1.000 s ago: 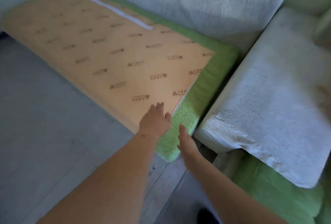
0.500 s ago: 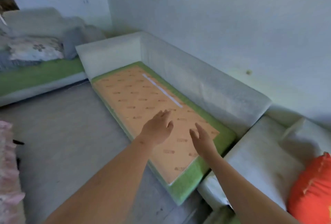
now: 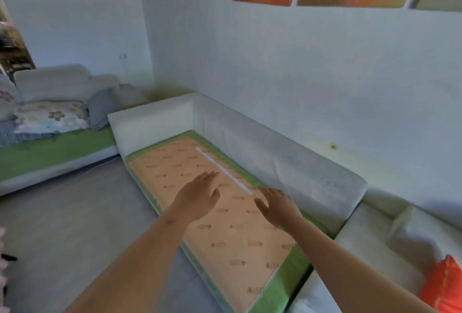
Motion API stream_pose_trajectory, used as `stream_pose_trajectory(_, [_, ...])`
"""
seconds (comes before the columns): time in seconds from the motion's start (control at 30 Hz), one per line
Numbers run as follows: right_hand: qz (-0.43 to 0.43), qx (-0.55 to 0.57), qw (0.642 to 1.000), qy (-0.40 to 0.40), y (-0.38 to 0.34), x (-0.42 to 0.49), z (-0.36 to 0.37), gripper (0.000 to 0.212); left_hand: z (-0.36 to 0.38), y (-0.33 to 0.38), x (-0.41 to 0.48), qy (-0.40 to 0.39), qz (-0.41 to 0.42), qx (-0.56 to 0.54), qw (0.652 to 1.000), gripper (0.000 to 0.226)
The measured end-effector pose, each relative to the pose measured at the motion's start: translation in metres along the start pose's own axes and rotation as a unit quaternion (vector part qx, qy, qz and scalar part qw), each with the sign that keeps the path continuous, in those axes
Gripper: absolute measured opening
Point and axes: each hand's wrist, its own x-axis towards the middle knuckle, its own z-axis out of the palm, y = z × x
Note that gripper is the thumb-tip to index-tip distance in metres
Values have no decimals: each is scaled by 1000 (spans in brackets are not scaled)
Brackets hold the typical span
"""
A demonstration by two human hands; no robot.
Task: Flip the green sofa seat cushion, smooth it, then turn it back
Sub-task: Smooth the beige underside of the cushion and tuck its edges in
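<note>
Flipped green seat cushion (image 3: 237,250) lies in sofa frame (image 3: 287,167), tan underside up. L hand (image 3: 200,196) & R hand (image 3: 277,204) flat over its middle, fingers straight, no grip on anything; prob. set to smooth it.

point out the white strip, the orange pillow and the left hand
white strip (image 3: 223,170), head view, middle of its length
orange pillow (image 3: 445,287), head view, its visible face
left hand (image 3: 200,196), head view, back of the hand
</note>
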Motion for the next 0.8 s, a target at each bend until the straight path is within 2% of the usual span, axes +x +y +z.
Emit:
stream_pose_trajectory(0.17, [1, -9, 1000, -23, -6, 77, 4, 58, 4, -46, 60, -35, 1, 24, 999, 58])
stream_pose_trajectory(0.33, [15, 8, 1000, -8, -13, 165, 2, 52, -10, -84, 122, -59, 8, 53, 997, 57])
stream_pose_trajectory(0.5, [27, -9, 1000, -10, -28, 234, 5, 52, -25, -125, 178, -51, 23, 62, 997, 57])
stream_pose_trajectory(0.8, [118, -55, 991, -6, -68, 341, 15, 56, -47, -237, 287, -67, 69, 88, 991, 57])
